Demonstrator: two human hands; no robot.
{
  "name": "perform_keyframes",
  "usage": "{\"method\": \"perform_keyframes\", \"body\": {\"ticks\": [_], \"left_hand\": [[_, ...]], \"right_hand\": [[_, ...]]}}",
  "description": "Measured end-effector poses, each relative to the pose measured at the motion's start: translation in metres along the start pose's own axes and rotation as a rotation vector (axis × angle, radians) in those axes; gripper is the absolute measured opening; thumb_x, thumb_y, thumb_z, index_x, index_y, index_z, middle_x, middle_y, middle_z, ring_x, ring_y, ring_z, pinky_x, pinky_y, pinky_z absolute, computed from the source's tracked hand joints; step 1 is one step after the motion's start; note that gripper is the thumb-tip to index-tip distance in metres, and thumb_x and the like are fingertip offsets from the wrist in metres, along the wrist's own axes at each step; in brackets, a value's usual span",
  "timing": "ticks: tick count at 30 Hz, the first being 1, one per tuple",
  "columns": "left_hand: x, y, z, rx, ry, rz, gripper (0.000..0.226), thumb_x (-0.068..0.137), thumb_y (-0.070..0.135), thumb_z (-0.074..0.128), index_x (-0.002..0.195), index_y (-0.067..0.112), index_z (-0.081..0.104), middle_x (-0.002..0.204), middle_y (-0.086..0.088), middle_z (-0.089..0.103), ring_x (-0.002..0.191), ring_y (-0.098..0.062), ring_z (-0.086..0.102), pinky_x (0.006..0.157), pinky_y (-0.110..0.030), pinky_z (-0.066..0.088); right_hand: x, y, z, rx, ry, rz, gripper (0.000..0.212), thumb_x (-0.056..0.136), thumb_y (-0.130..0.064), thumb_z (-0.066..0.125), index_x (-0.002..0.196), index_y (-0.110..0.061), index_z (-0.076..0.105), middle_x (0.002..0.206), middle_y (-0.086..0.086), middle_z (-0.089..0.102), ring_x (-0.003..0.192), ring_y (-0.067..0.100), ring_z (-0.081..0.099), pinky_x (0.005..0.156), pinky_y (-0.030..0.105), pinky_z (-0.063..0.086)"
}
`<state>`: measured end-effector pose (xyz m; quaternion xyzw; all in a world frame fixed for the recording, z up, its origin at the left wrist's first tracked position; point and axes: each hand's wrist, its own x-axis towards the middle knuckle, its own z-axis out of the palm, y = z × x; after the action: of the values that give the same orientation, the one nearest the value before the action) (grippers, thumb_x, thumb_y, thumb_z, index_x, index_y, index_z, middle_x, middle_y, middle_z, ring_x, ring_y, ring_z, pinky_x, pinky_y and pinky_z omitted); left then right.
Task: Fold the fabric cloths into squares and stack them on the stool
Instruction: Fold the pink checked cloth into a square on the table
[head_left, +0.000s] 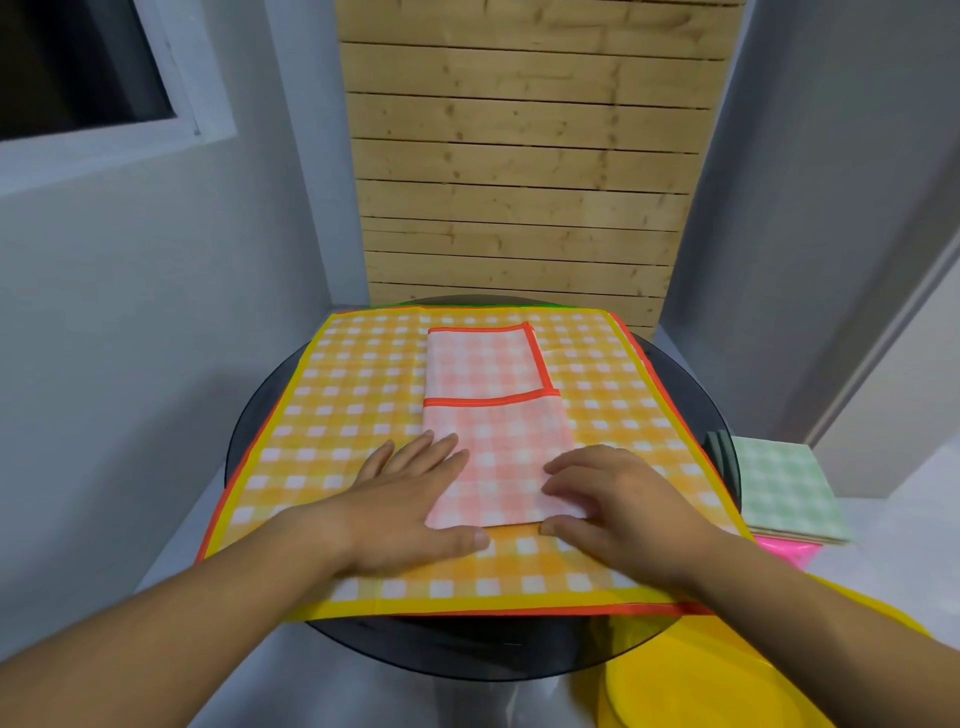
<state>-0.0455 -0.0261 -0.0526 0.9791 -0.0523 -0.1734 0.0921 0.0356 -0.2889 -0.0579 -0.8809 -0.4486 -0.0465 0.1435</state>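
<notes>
left hand (410, 499) lays straight fingers on the pink cloth (493, 415), lower left edge. right hand (613, 504) fingers curl, pinching its lower right corner.

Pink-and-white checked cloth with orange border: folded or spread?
Folded, not yet square: pink-and-white checked cloth is a long strip, orange border crossing its middle, lying on the spread yellow checked cloth.

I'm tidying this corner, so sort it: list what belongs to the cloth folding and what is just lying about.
Job: pink checked cloth, left hand pressing it, right hand pinching its corner; yellow checked cloth beneath; folded green cloth on what looks like the pink stool; round table.
Lying about: yellow plastic item, window, wooden slat wall.
</notes>
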Motion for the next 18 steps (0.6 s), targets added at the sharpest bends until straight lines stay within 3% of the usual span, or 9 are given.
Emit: {"method": "perform_keyframes", "body": {"ticks": [10, 16, 18], "left_hand": [[-0.011, -0.001, -0.013, -0.113, 0.082, -0.010, 0.110, 0.072, 0.089, 0.051, 0.158, 0.044, -0.002, 0.166, 0.021, -0.002, 0.151, -0.005, -0.008, 0.123, -0.034, -0.003], [-0.021, -0.003, -0.024, -0.279, 0.270, 0.022, 0.095, 0.074, 0.070, 0.071, 0.153, 0.046, 0.025, 0.143, 0.032, 0.030, 0.130, 0.006, 0.017, 0.112, -0.021, 0.016], [-0.018, -0.009, -0.023, -0.437, 0.316, 0.065, 0.078, 0.076, 0.063, 0.076, 0.144, 0.046, 0.043, 0.142, 0.035, 0.042, 0.132, 0.009, 0.037, 0.116, -0.024, 0.029]], "right_hand": [[0.000, -0.006, -0.012, 0.134, 0.145, -0.050, 0.032, 0.099, -0.043, 0.048, 0.106, -0.024, 0.072, 0.107, -0.013, 0.070, 0.100, 0.003, 0.061, 0.087, 0.021, 0.050], [0.011, -0.017, -0.042, 0.396, 0.253, -0.016, 0.021, 0.095, -0.029, 0.058, 0.103, -0.019, 0.076, 0.106, -0.015, 0.070, 0.101, 0.002, 0.063, 0.080, 0.014, 0.049], [0.016, -0.023, -0.054, 0.464, 0.257, 0.005, 0.018, 0.095, -0.025, 0.059, 0.101, -0.019, 0.076, 0.103, -0.016, 0.071, 0.102, 0.004, 0.063, 0.079, 0.013, 0.048]]}}
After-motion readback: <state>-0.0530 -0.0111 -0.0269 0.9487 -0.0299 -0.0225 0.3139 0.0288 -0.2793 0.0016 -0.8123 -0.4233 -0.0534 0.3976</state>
